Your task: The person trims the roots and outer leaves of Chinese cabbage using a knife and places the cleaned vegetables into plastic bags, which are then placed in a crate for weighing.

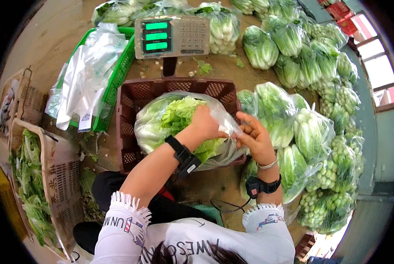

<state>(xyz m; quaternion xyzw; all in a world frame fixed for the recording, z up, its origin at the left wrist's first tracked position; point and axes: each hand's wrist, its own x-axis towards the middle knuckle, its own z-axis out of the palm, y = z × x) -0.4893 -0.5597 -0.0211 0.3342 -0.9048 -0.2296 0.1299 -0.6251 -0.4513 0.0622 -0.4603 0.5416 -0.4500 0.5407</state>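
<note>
A clear plastic bag [150,137] filled with leafy greens sits in a brown plastic crate [125,105]. Bright green leaves [178,113] spread out at the bag's open mouth. My left hand [204,124] is over the leaves, closed at the bag's edge, with its thumb pointing toward my other hand; most of its fingers are hidden. At the bag's right edge, my right hand [255,137] pinches the loose film between thumb and fingers, its other fingers curled loosely. The two hands are close together but apart.
Beyond the crate stands a digital scale display [173,37] on a post. A green basket [106,115] holding plastic bags [84,72] is at left. Crates of leafy greens [32,189] line the near left. Bagged greens [272,110] crowd the right side.
</note>
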